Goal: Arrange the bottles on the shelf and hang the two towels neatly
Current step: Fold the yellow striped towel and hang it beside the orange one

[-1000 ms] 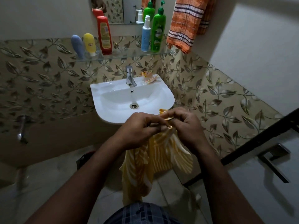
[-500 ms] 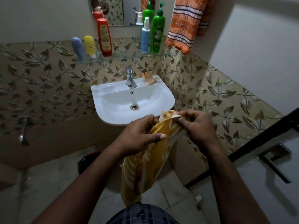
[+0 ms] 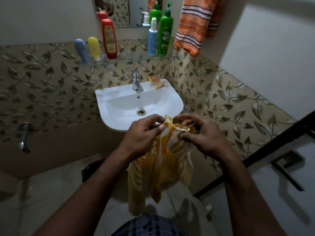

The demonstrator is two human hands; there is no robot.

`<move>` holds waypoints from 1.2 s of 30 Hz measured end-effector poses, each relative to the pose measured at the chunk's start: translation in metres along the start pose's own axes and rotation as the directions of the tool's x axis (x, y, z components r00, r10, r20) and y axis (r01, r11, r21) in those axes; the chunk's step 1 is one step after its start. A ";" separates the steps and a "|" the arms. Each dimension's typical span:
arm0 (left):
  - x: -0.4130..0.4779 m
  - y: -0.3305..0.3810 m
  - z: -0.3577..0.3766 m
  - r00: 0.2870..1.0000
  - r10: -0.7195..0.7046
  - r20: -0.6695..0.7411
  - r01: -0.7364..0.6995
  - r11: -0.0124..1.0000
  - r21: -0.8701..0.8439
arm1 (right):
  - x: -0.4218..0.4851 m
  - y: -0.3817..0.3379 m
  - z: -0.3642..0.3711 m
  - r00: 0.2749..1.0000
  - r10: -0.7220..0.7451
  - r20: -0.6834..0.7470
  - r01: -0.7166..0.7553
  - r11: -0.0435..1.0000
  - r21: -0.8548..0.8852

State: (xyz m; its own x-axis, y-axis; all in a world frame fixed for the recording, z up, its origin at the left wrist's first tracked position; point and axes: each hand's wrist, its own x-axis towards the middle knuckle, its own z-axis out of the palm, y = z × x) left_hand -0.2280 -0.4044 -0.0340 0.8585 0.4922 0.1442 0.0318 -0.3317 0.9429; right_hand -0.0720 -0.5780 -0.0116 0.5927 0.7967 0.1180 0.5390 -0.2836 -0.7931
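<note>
Left grip (image 3: 141, 133) and right grip (image 3: 201, 135) each pinch the top edge of the yellow towel (image 3: 163, 164), close together over the sink's (image 3: 119, 99) front rim, probably to find its corners for spreading and hanging. The orange towel (image 3: 194, 26) already hangs top right. Five bottles (image 3: 109, 40) stand on the shelf (image 3: 133, 59). The green bottle (image 3: 165, 33) seems to read "Vatika"; other labels are too small.

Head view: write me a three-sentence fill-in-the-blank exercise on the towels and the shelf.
The left hand and the right hand pinch the top edge of the ____ striped towel.
The orange towel hangs to the ____ of the glass shelf.
The pump bottle nearest that towel is ____.
Missing words: yellow; right; green.
</note>
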 end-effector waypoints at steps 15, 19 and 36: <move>-0.005 0.009 -0.010 0.988 0.046 0.149 -0.087 0.956 0.280 | -0.003 -0.005 0.016 0.996 -0.091 -0.024 0.090 0.996 -0.024; -0.010 0.006 -0.022 0.989 0.138 0.059 -0.149 0.862 0.484 | -0.003 0.004 -0.004 0.991 0.011 -0.132 -0.002 0.998 0.068; 0.000 0.009 -0.008 0.970 0.242 0.028 -0.241 0.929 0.280 | 0.003 -0.003 0.009 0.988 -0.153 0.029 0.156 0.982 -0.110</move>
State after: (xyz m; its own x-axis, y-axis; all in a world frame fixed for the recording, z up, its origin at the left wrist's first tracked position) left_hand -0.2320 -0.4015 -0.0234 0.8548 0.3740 0.3599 -0.0334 -0.6523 0.7573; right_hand -0.0777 -0.5700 -0.0144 0.4855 0.8458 0.2211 0.6873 -0.2130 -0.6945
